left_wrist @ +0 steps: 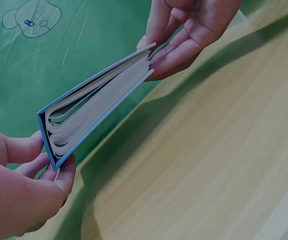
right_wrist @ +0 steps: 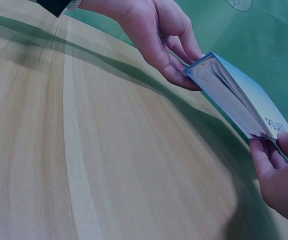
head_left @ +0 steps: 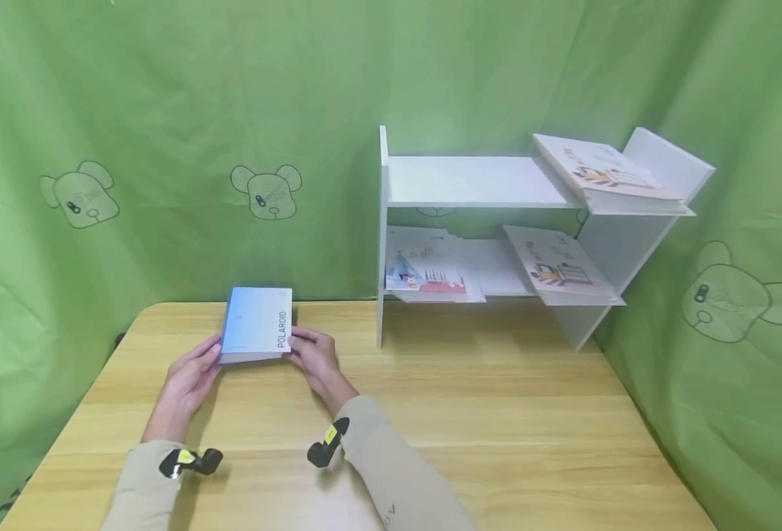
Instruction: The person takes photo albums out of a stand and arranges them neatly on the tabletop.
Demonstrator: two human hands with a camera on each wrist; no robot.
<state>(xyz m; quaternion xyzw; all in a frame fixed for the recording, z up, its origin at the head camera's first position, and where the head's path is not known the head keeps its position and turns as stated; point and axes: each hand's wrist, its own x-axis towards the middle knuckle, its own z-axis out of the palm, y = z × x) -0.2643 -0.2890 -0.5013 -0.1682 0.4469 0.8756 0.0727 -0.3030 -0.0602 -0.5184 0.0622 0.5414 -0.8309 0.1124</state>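
A hardcover book (head_left: 256, 321) with a pale blue-to-white cover marked POLAROID is held above the table at the left. My left hand (head_left: 192, 372) grips its blue spine side, thumb and fingers on opposite sides of the edge. On the opposite edge, my right hand (head_left: 316, 358) pinches the covers near the lower corner. In the left wrist view the book's page block (left_wrist: 96, 100) faces the camera, with some pages bunched and gapped near the spine. The right wrist view shows the same book (right_wrist: 239, 100) tilted between both hands.
A white two-tier shelf (head_left: 477, 181) stands on the wooden table (head_left: 471, 413) at the back right. One book (head_left: 606, 169) lies on its upper tier. The lower tier bears a book (head_left: 560, 262) at right and thin picture books (head_left: 427, 273) at left. Green curtains (head_left: 338, 88) surround the table.
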